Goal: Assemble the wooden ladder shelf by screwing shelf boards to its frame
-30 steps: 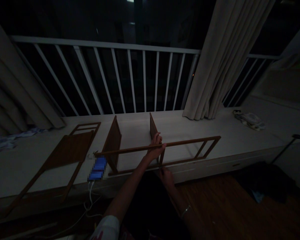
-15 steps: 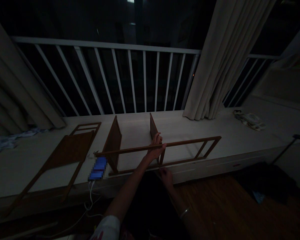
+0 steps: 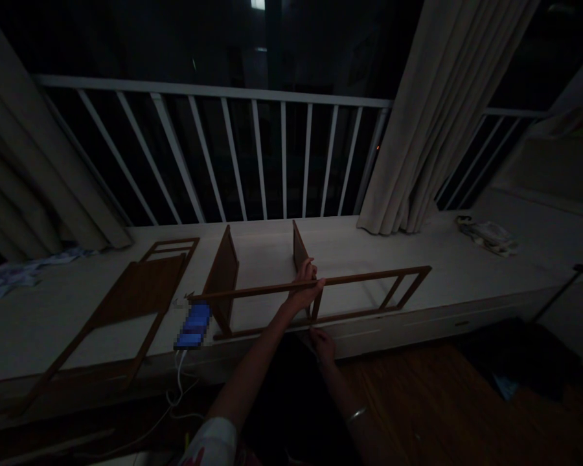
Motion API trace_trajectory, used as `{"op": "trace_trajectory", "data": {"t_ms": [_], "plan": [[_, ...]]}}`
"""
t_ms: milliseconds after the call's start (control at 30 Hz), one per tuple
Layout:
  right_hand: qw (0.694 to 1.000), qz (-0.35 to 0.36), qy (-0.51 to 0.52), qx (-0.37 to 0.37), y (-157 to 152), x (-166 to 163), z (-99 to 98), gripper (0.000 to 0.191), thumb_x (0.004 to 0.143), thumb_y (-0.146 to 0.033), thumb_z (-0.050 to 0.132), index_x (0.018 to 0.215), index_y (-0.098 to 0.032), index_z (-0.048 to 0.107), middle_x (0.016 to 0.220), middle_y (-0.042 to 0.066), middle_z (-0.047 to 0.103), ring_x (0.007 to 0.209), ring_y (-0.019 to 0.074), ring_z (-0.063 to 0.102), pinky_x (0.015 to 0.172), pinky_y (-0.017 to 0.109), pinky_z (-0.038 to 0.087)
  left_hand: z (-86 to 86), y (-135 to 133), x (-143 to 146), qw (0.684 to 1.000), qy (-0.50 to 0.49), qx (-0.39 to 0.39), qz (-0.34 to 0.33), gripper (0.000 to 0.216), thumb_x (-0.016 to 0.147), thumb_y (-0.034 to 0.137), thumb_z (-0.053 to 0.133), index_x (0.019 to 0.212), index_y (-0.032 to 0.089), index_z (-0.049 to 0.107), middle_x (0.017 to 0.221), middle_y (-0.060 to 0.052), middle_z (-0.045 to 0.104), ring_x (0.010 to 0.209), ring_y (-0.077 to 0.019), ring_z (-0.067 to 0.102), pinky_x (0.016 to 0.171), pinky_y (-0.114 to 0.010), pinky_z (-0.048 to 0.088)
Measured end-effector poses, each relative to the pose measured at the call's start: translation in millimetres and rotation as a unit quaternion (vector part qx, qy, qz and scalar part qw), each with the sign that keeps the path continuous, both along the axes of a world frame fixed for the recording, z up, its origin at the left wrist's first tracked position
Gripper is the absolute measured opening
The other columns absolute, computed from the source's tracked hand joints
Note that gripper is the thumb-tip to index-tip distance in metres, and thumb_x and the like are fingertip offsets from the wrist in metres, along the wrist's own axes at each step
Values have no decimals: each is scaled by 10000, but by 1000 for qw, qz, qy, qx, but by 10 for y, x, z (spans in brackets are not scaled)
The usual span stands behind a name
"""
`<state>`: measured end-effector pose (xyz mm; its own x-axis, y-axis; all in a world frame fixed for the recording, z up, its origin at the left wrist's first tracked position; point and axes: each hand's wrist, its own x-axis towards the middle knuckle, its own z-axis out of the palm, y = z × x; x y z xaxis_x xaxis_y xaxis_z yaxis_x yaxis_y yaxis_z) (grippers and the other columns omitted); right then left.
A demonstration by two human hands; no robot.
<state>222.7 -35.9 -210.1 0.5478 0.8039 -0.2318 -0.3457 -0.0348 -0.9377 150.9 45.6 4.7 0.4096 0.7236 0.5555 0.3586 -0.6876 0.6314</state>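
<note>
A brown wooden frame (image 3: 364, 278) stands on its long side on the white ledge, with two upright panels reaching back from it: a left panel (image 3: 222, 265) and a middle panel (image 3: 300, 246). My left hand (image 3: 306, 288) is wrapped round the frame's upper rail where the middle panel joins it. Below, my right hand (image 3: 323, 343) is at the lower rail under that same joint, fingers pinched together. Whatever those fingers hold is too small and dark to make out.
Another wooden frame with a panel (image 3: 136, 291) lies flat on the left of the ledge (image 3: 466, 278). A phone with a blue, blurred screen (image 3: 193, 325) and a white cable (image 3: 179, 382) lies between. Behind are a white railing (image 3: 223, 90) and curtains (image 3: 408, 129). Folded cloth (image 3: 488, 234) lies at right.
The view has shifted slightly. My right hand's fingers have turned a little at the lower rail. My left hand keeps its grip and the frame stays in place.
</note>
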Motion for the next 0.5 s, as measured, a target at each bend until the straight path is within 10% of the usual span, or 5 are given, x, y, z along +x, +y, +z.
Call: {"op": "trace_trajectory", "data": {"t_ms": [500], "plan": [[998,-27,58,-27,108,-120,77,231,506,-297,623,692,-159,620,618,18,655,596,174,605,520,250,445,16,-16,-10,1000,-9,4,-1,217,785,323,444,950,188,408,1265,-84,287,1047,-178,429,910,-364,352]]}}
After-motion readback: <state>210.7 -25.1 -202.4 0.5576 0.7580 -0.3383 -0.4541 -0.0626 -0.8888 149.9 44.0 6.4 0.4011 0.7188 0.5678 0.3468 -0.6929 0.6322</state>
